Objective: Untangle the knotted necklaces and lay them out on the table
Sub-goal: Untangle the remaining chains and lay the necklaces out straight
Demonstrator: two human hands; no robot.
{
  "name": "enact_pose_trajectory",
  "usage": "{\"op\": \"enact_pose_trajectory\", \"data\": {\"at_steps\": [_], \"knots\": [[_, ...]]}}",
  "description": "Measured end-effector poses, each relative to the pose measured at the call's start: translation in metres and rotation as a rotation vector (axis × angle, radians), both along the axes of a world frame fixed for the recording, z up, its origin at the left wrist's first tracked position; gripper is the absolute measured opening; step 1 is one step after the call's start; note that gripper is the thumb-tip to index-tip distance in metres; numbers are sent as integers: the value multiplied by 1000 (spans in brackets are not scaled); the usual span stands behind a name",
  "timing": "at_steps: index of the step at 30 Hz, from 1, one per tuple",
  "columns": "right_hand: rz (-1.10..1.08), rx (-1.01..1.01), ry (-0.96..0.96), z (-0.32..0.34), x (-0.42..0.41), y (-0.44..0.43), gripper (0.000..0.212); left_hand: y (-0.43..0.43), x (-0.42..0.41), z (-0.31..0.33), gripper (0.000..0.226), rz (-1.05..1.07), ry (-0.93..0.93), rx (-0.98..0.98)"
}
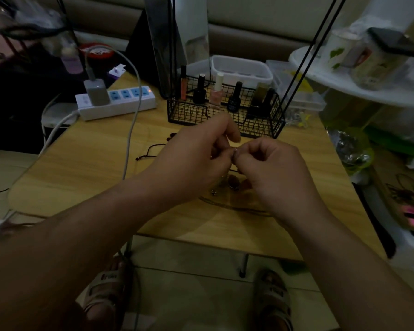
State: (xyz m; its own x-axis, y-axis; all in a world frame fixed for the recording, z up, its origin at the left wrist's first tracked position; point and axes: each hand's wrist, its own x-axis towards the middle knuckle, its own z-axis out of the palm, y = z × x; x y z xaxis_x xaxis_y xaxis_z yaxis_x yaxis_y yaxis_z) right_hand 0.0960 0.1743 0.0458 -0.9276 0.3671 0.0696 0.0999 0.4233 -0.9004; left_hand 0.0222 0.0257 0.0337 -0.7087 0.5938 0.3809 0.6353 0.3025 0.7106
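Both hands hover close together above the middle of the wooden table (81,163). My left hand (196,156) and my right hand (273,168) pinch a thin necklace (235,150) between their fingertips, at a small knotted spot. Its chain hangs down to a clear glass dish (225,203) under my hands, where brown beads (233,181) and a small metal charm (213,192) lie. A dark cord necklace (151,151) with reddish beads lies on the table to the left, partly hidden behind my left hand.
A black wire basket (261,125) of nail polish bottles stands just behind my hands. A white power strip (120,101) with a charger and cable (132,130) lies at the back left. Clear plastic boxes (239,70) sit behind the basket; clutter fills the right side.
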Motion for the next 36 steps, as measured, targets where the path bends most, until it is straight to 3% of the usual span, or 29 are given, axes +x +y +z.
{"op": "enact_pose_trajectory", "data": {"at_steps": [5, 12, 18, 22, 26, 32, 36], "knots": [[27, -169, -61, 0, -4, 1, 4, 2, 1, 0, 22, -5, -3, -17], [-5, -13, 78, -5, -8, 1, 11, 3, -4, -2, 7, 53, 57, -71], [45, -8, 116, -5, -8, -3, 23, -2, -5, -5, 4, 67, 35, -116], [48, -134, 14, -6, -12, 0, 19, -2, -5, -2, 8, 52, -144, -7], [78, -445, -54, -7, -15, 1, 14, -1, -2, 5, 9, 48, -399, 156], [145, -605, -55, -3, -15, 1, 13, 0, -4, 10, 10, 10, -766, 422], [184, -614, -80, 0, -15, 7, 18, -1, -8, 12, 14, -81, -903, 483]]}}
